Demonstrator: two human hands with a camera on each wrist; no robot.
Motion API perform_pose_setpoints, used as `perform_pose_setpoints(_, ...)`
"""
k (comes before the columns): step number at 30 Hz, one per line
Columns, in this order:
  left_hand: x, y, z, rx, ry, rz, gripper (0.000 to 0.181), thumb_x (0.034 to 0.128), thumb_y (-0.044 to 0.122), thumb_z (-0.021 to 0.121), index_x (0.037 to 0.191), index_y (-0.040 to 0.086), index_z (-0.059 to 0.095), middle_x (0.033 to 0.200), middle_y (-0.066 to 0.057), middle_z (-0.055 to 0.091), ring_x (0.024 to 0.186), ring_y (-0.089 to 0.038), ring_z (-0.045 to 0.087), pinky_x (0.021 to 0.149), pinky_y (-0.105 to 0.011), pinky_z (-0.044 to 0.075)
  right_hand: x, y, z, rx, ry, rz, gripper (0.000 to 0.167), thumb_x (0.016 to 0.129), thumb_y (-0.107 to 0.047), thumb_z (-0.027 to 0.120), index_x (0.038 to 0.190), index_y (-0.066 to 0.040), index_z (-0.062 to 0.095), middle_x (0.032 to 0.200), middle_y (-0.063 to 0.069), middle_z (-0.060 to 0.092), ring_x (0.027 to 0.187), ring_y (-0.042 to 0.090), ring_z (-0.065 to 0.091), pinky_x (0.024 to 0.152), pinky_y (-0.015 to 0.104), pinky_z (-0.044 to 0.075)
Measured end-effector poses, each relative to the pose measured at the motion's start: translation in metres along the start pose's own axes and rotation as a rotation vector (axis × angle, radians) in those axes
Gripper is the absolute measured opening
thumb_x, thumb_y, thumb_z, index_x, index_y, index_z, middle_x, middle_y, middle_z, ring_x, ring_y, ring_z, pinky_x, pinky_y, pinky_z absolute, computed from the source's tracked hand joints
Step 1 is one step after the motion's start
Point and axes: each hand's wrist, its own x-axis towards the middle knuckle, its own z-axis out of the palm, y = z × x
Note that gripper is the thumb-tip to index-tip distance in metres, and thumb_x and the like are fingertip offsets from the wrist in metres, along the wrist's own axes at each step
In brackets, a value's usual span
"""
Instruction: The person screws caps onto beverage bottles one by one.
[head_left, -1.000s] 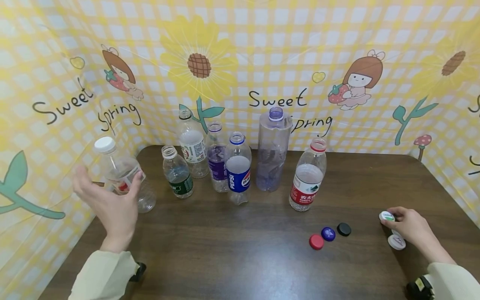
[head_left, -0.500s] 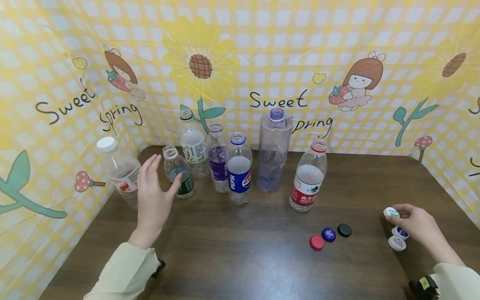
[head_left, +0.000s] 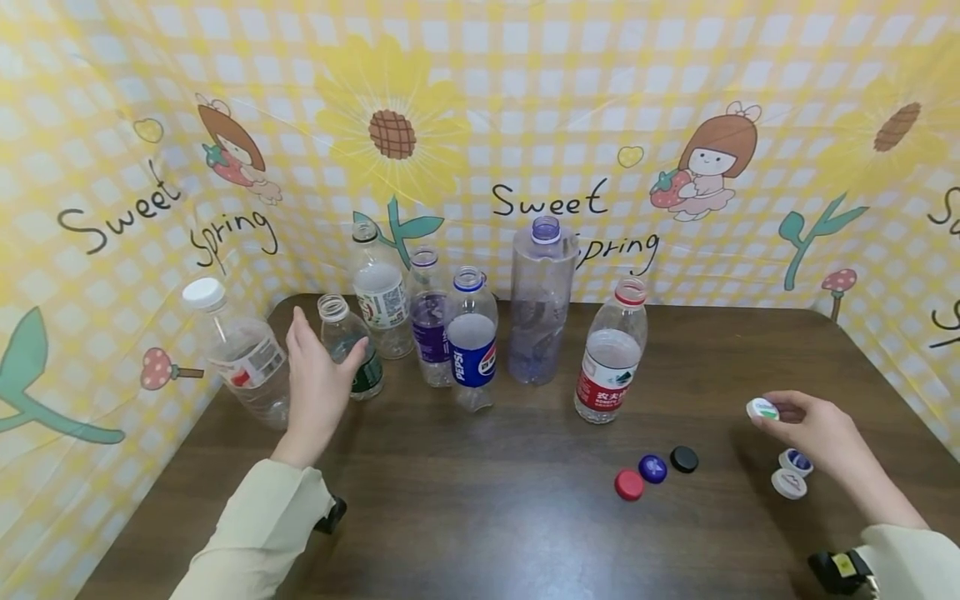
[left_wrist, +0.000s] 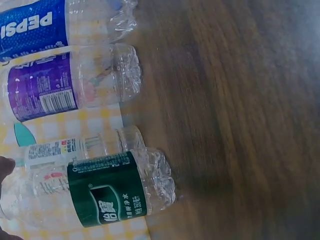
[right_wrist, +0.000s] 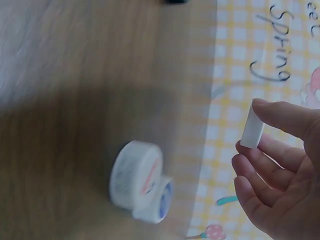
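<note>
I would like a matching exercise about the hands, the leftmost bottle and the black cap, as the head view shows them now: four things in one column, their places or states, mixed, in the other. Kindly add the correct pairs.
Column one
1. Right hand
2. Left hand
3. Leftmost bottle
4. Black cap

Column two
A. Has a white lid on top
B. Lies on the table, next to the blue cap
C. Pinches a small white cap
D. Fingers spread, beside the green-labelled bottle

Right pairs: 1-C, 2-D, 3-A, 4-B
</note>
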Motion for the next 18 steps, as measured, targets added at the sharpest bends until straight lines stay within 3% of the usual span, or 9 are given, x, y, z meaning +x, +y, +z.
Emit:
perform_pose_setpoints(5, 0.005, -0.004, 0.003, 0.021, -0.021, -0.034, 0.09, 0.0908, 0.028, 0.065, 0.151, -0.004, 0.006, 0.151, -0.032, 0.022, 0.139, -0.047, 0.027, 0.113, -0.057, 0.028, -0.003, -0.017, 0.001, 0.022, 0.025, -0.042, 0.052, 0.089, -0.027, 0.066, 0.123, 0.011, 0.054, 0.109, 0.033, 0.064, 0.099, 0.046, 0.063, 0.074, 0.052, 0.051)
perform_pose_setpoints(12, 0.005, -0.009, 0.004, 0.038, -0.03, 0.001, 0.07, 0.0917, 0.024, 0.063, 0.142, -0.008, 0.026, 0.142, -0.033, 0.038, 0.13, -0.048, 0.039, 0.108, -0.057, 0.034, -0.01, -0.042, 0.003, 0.062, 0.036, -0.08, 0.051, 0.087, -0.029, 0.069, 0.124, 0.004, 0.056, 0.108, 0.027, 0.067, 0.094, 0.038, 0.068, 0.074, 0.049, 0.053)
perform_pose_setpoints(18, 0.002, -0.011, 0.005, 0.039, -0.016, 0.004, 0.065, 0.0914, 0.025, 0.063, 0.138, -0.006, 0.031, 0.133, -0.031, 0.047, 0.121, -0.047, 0.047, 0.1, -0.058, 0.04, -0.016, -0.06, 0.004, 0.085, 0.024, -0.107, 0.048, 0.088, -0.029, 0.068, 0.125, 0.001, 0.057, 0.109, 0.025, 0.068, 0.095, 0.037, 0.068, 0.075, 0.052, 0.051)
